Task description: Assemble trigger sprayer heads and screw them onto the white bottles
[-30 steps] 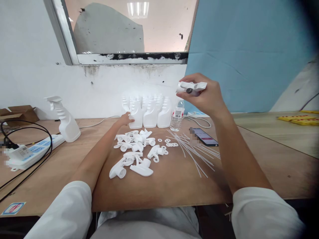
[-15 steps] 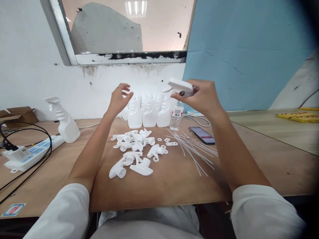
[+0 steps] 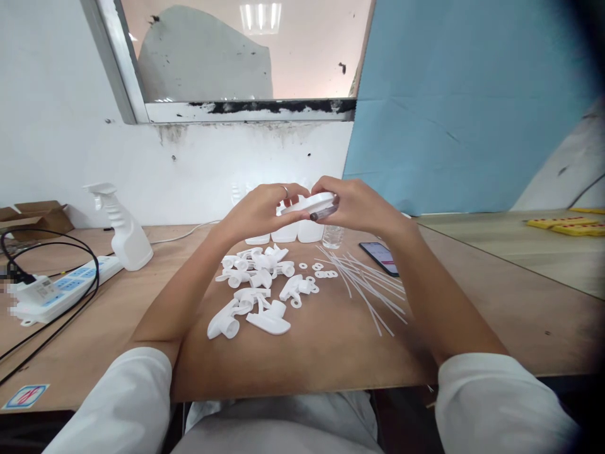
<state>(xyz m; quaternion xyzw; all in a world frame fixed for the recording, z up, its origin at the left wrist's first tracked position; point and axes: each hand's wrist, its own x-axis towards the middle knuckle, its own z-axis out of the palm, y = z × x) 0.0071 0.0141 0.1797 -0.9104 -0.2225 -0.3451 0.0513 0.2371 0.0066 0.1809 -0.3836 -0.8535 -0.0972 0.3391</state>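
Both hands meet above the table's middle around one white trigger sprayer head. My right hand grips its right end, fingers curled over it. My left hand, a ring on one finger, pinches its left end. Below lies a pile of loose white sprayer heads, small white rings and several thin white dip tubes. A row of white bottles stands behind my hands, mostly hidden.
An assembled white spray bottle stands at the left beside a power strip with black cables. A phone and a water bottle lie past the tubes. A cardboard box sits far left; yellow items far right.
My left hand left the bottles at the back and rose to meet the right. My right hand lowered the sprayer head toward the middle; both hands now hold it.
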